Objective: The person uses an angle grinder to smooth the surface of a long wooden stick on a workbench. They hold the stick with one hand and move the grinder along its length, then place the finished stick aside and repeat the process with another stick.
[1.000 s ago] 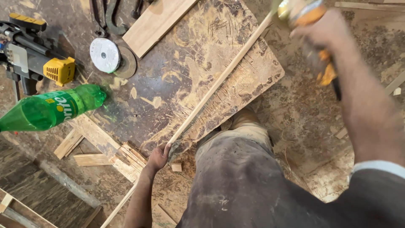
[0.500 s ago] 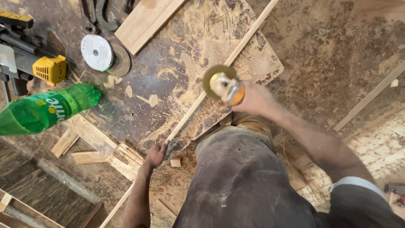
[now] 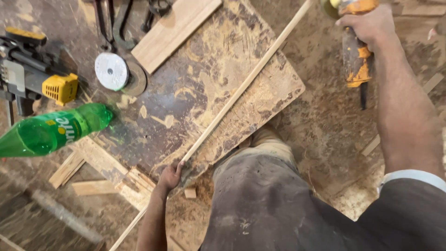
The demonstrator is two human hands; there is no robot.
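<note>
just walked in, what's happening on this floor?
A person stands over a dusty board on the floor. The left hand pins a long thin wood strip lying diagonally across the board. The right hand holds an orange power grinder raised off to the side, clear of the strip. A green bottle lies nearby.

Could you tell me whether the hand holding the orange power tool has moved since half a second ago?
Yes. The right hand with the orange power tool has swung off the worn board to its upper right.
</note>
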